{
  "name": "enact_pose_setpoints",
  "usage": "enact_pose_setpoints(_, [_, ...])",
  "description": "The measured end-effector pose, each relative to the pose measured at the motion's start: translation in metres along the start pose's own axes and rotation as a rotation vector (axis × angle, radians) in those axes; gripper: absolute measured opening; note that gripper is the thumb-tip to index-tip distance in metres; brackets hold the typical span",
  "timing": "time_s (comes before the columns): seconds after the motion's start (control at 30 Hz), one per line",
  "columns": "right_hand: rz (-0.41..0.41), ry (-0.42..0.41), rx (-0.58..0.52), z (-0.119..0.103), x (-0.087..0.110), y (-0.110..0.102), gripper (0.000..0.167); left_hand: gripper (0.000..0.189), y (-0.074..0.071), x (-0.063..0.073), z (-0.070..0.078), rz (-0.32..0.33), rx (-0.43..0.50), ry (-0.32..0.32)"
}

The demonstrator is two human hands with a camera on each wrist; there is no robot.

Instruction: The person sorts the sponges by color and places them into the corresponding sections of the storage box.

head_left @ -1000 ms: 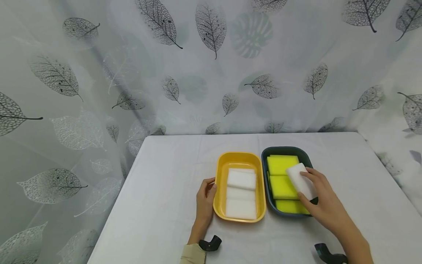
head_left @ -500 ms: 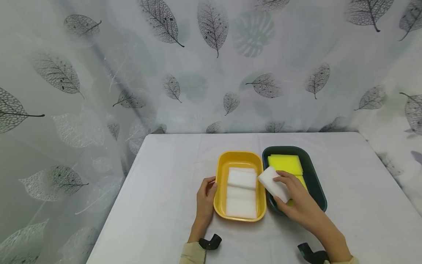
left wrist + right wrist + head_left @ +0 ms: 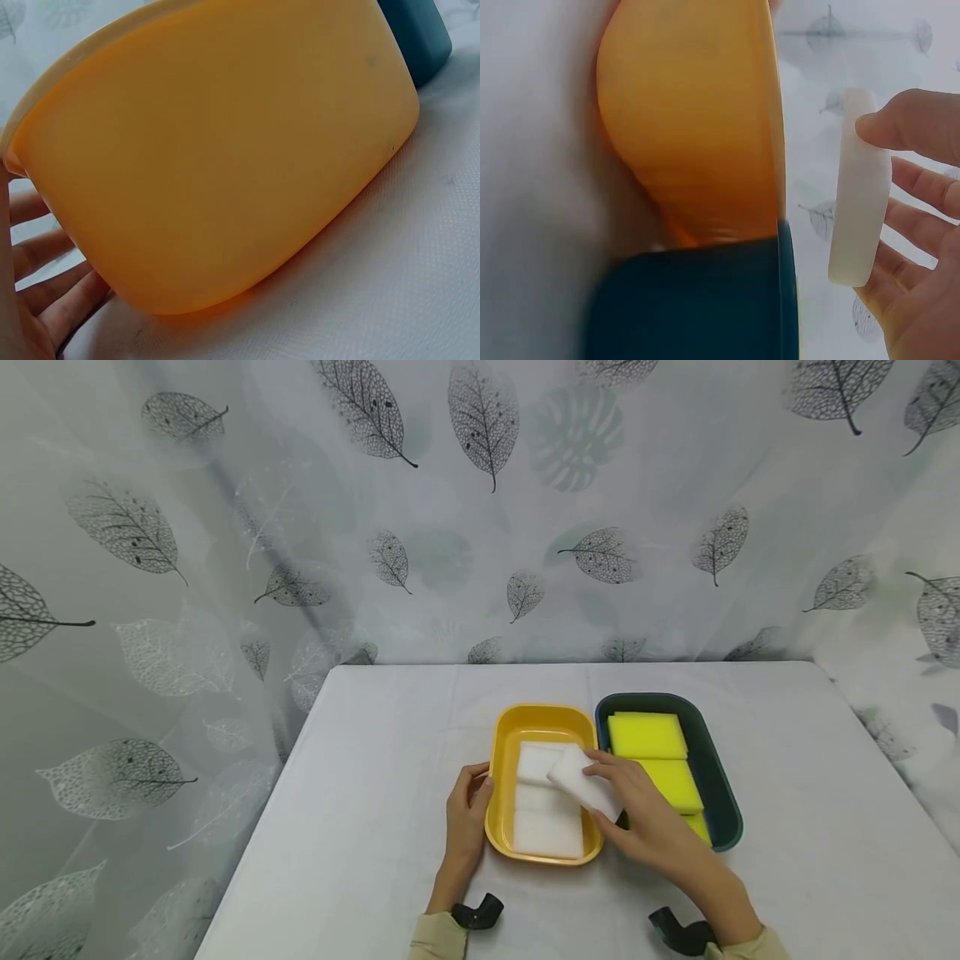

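My right hand [image 3: 641,814] pinches a white sponge block [image 3: 583,779] above the right side of a yellow tub [image 3: 543,715]. In the right wrist view the thumb is on one side of the block [image 3: 860,202] and the fingers on the other, higher than the tub rims. Several white sponge blocks [image 3: 548,833] lie overlapping in a row inside the yellow tub. Against that tub's left outer wall rests my left hand [image 3: 467,822]; the left wrist view has its fingers [image 3: 45,251] extended along the wall under the rim.
A dark teal tub [image 3: 716,785] stands right beside the yellow one, with several bright yellow sponge blocks [image 3: 648,736] in it. Both tubs stand on a white-covered table [image 3: 382,760]. Leaf-printed curtains [image 3: 450,527] hang behind and to the sides.
My right hand has carried the white sponge block leftward, from above the teal tub to above the yellow tub, uncovering the yellow blocks. The left hand has stayed in place.
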State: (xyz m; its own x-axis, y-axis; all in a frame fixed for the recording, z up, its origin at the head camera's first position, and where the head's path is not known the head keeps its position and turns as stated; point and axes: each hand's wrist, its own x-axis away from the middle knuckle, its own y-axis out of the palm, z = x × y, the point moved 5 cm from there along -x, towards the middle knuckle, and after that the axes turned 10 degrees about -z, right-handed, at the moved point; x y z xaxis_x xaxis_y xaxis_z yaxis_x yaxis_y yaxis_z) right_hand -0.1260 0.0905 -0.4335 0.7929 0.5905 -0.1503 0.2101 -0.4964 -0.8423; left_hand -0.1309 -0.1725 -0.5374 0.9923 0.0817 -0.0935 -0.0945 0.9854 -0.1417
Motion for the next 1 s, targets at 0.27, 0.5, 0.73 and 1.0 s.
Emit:
enact_pose_setpoints(0.27, [-0.076, -0.03, -0.046, -0.006, -0.01, 0.009, 0.052, 0.025, 0.0, 0.0, 0.001, 0.006, -0.012, 0.001])
enact_pose_setpoints(0.5, [-0.138, -0.094, -0.069, -0.012, -0.019, 0.017, 0.045, 0.024, 0.0, 0.002, 0.002, 0.006, -0.011, -0.005])
enact_pose_setpoints(0.73, [-0.235, -0.12, -0.068, -0.017, -0.027, 0.03, 0.037, 0.026, 0.0, 0.003, 0.003, -0.001, -0.007, -0.013])
enact_pose_setpoints(1.0, [-0.332, -0.147, -0.058, -0.017, -0.033, 0.042, 0.033, 0.025, 0.0, 0.002, 0.003, 0.004, -0.014, -0.023])
